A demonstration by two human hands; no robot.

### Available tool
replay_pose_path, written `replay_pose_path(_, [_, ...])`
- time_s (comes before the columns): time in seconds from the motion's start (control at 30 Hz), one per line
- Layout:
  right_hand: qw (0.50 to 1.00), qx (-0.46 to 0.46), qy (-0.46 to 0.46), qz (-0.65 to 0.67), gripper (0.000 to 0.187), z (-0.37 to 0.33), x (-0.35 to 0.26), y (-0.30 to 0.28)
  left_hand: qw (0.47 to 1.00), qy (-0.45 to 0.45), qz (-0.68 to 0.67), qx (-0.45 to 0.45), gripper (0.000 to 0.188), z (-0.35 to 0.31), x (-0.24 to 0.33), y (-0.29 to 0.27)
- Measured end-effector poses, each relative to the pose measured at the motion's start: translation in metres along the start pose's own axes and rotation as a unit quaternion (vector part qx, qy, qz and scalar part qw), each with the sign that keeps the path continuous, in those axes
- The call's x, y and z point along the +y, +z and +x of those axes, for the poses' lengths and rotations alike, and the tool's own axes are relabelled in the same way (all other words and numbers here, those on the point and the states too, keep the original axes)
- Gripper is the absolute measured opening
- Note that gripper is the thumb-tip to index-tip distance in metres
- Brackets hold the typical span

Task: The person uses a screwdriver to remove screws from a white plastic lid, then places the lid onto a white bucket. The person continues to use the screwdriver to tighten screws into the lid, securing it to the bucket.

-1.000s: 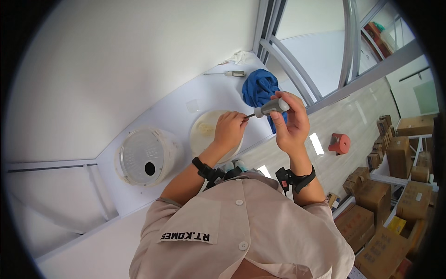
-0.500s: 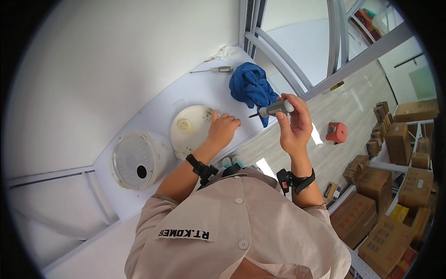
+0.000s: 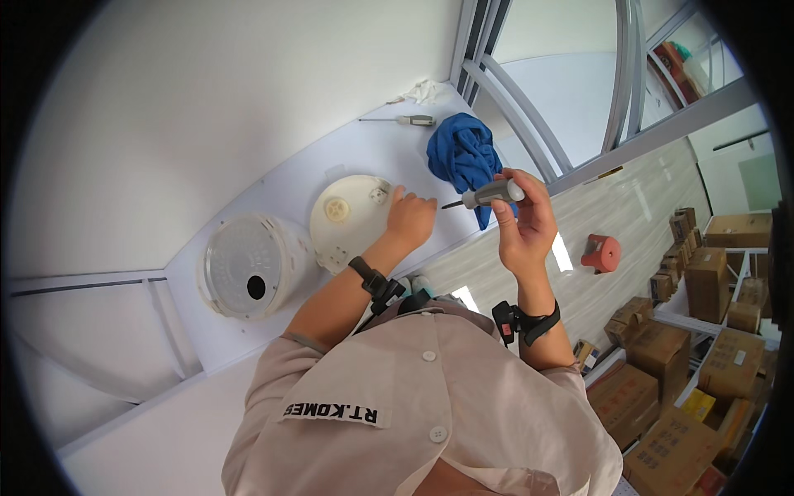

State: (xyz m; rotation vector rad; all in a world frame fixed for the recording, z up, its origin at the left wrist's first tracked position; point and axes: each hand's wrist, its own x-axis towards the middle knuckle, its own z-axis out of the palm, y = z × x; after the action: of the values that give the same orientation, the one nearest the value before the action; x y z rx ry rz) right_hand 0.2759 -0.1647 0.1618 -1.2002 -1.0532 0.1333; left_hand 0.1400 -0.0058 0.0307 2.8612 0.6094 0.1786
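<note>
My right hand (image 3: 529,217) is closed around the grey handle of a short screwdriver (image 3: 494,194). Its dark tip points left, toward my other hand. Beside the right rim of a round off-white lid (image 3: 351,227), my left hand (image 3: 413,221) is closed with its fingers curled; anything within them is hidden. A pale round cap (image 3: 337,210) sits on the lid, and small dark spots or parts lie near its edge. Left of the lid stands a white drum-shaped housing (image 3: 248,264) with a dark round hole in its face.
On the white table (image 3: 289,194), a blue cloth (image 3: 465,150) lies bunched beyond the right hand. A second screwdriver (image 3: 413,121) and a crumpled white tissue (image 3: 426,91) lie farther back. A red stool (image 3: 601,254) and shelves of cardboard boxes (image 3: 649,351) stand to the right.
My left hand has drawn off the lid's rim to the right, and its spread fingers have curled in. The screwdriver stays in my right hand. The whole view has shifted slightly.
</note>
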Motion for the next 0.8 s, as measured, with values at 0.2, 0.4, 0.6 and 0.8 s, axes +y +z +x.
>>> replay_pose_path(0.2, [0.999,0.028,0.016,-0.016,0.043,-0.005,0.001,-0.013,0.999,0.010,0.029,0.018,0.013,0.012,0.023,0.022])
replay_pose_path(0.4, [0.998,0.049,0.017,-0.020,0.044,-0.009,0.004,-0.019,0.999,-0.020,0.012,-0.040,0.013,0.014,0.028,0.023])
replay_pose_path(0.6, [0.998,0.050,0.017,-0.022,0.044,-0.012,0.007,-0.017,0.998,0.007,-0.046,0.053,0.013,0.008,0.027,0.011])
replay_pose_path(0.8, [0.999,0.046,0.019,-0.007,0.043,-0.010,0.008,-0.015,0.998,-0.019,-0.065,-0.002,0.014,0.013,0.024,0.023])
